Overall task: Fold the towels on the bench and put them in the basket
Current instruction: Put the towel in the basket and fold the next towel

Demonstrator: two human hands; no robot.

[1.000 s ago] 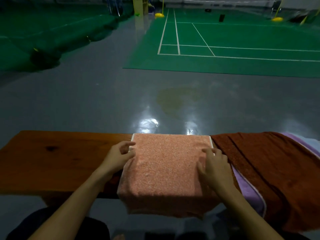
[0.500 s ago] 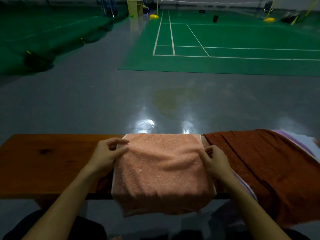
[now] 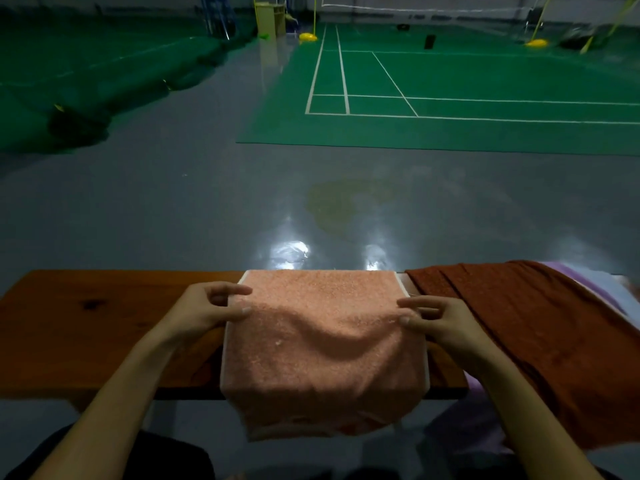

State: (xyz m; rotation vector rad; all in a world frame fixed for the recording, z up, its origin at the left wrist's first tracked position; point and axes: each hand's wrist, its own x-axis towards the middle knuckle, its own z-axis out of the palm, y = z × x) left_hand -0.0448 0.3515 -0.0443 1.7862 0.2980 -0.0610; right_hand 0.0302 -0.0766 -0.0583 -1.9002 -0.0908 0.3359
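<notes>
1. Two hands hold the peach towel (image 3: 322, 341) by its side edges: the left hand (image 3: 207, 311) pinches the left edge between thumb and curled fingers, and the right hand (image 3: 440, 320) pinches the right edge likewise.
2. Risk: the near part of the towel hangs over the front of the bench (image 3: 90, 327), and the middle sags between the hands; an uneven lift could drag the layers askew or slide it off.
3. Risk: the rust-brown towel (image 3: 540, 334) lies just beside the right hand and could be snagged.
4. No basket is in view.
</notes>
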